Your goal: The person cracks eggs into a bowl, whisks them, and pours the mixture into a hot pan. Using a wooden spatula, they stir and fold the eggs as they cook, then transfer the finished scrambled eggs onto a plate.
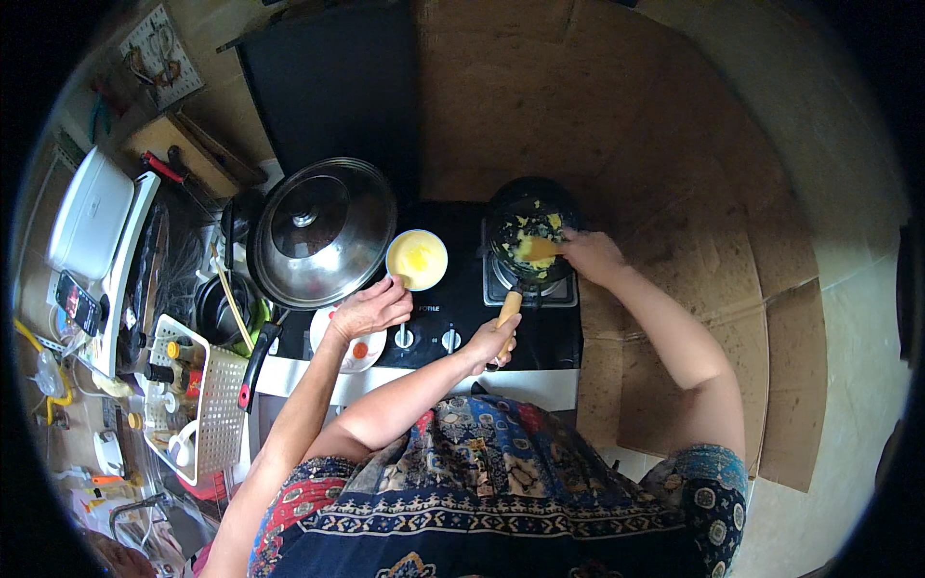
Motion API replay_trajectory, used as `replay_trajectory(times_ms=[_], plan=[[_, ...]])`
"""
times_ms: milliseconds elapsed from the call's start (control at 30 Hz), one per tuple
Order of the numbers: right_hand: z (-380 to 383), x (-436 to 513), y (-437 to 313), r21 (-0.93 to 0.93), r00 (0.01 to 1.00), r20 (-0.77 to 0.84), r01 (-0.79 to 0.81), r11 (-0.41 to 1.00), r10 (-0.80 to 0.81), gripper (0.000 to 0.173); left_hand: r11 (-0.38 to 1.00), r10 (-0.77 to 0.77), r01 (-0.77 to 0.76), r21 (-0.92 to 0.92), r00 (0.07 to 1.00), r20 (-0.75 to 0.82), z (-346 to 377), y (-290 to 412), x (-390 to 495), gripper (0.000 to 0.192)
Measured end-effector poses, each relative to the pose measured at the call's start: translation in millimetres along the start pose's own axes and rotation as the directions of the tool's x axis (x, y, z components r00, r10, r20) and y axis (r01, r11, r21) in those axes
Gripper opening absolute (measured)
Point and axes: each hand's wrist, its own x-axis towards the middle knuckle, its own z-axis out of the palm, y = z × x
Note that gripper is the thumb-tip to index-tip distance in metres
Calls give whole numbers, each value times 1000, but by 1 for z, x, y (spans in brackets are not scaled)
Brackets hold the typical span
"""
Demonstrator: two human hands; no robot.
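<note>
My left hand point(494, 345) is wrapped around the light wooden handle point(512, 303) of a dark frying pan point(514, 193). The pan sits over the right burner point(494, 292) and holds scrambled egg point(555, 221) broken into small yellow pieces, with some green bits. In my right hand point(596, 259) is a yellowish-brown spatula point(540, 250), its blade among the egg and slightly blurred. To the left of the pan, another person's hand point(372, 309) reaches in and holds the edge of a pale bowl point(431, 242) with yellow liquid or residue inside.
A large lidded pan point(325, 238) covers the stove's left side. Beneath the other person's hand lies a plate point(368, 357) with orange-red pieces. Control knobs point(451, 340) line the front. Bottles fill a white basket point(220, 404) at left; cardboard point(672, 238) shields the right and back.
</note>
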Motion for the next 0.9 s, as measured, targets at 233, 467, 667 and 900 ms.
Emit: replay_trajectory(times_ms=[233, 467, 667, 900], plan=[[19, 15, -13, -21, 990, -141, -7, 1000, 4, 22, 999, -47, 47, -6, 999, -17, 3, 4, -2, 34], [15, 1, 10, 19, 998, -34, -48, 999, 49, 18, 1000, -21, 21, -15, 1000, -5, 2, 0, 3, 34], [32, 8, -6, 48, 985, -17, -173, 984, 174, 19, 999, -28, 28, 21, 1000, -8, 1, 6, -5, 34], [43, 29, -5, 80, 922, -118, -361, 929, 369, 20, 999, -33, 33, 6, 999, -9, 6, 7, -6, 35]])
